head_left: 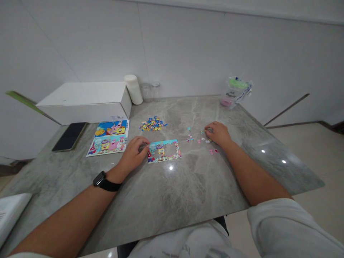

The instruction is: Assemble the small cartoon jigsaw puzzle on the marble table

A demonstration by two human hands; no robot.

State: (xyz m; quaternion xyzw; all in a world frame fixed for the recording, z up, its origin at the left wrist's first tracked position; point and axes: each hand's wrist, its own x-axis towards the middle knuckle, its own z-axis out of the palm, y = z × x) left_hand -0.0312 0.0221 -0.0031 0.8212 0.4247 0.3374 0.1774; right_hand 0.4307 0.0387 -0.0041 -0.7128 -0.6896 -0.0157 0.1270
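A partly assembled jigsaw puzzle (161,152) with cartoon figures lies flat on the grey table, with a bare gap right of its middle. My left hand (133,152) rests at its left edge, fingers curled, thumb and index fingertips closed against that edge. Farther right, my right hand (219,132) is low over the tabletop, its thumb and index finger pinched on a small puzzle piece (205,130) that is mostly hidden. Loose pieces (190,138) lie between the puzzle and my right hand. Two pink pieces (211,152) are nearer me, beside the right forearm.
A heap of mixed puzzle pieces (152,124) lies behind the puzzle. Left of it are a printed picture sheet (109,138), a phone (70,137) and a white box (88,100). A white cylinder (133,89), two glasses (155,91) and a plastic bag (235,94) stand along the back.
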